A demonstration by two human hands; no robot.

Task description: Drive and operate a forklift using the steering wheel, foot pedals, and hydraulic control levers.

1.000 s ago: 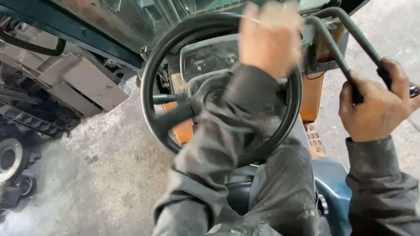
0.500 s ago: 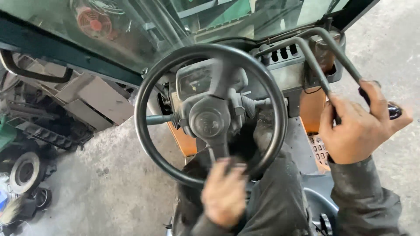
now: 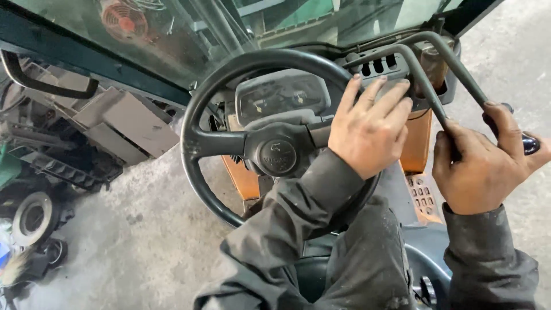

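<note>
The windscreen [image 3: 189,34] filled the top of the view, slanting down to the concrete floor [image 3: 115,247] on the left, where grey metal scrap [image 3: 120,120] and a small wheel [image 3: 31,218] lay. The black steering wheel [image 3: 198,143] stood in the middle, its face tilted toward the person, with one visible spoke running level from the left rim to the round hub [image 3: 278,155]. Behind the hub sat the instrument cluster [image 3: 281,95].

The left hand [image 3: 367,135] lay flat over the right side of the wheel, fingers [image 3: 390,97] stretched and slightly spread, pointing up and away; the palm pressed on the rim without wrapping it. The hub sat just left of that hand.

The bent grey lever bars [image 3: 436,63] ran from the dashboard down to the right, their long axis diagonal. The right hand [image 3: 485,161] was curled shut around their lower end, with a dark knob [image 3: 529,143] poking out beyond the knuckles.
</note>
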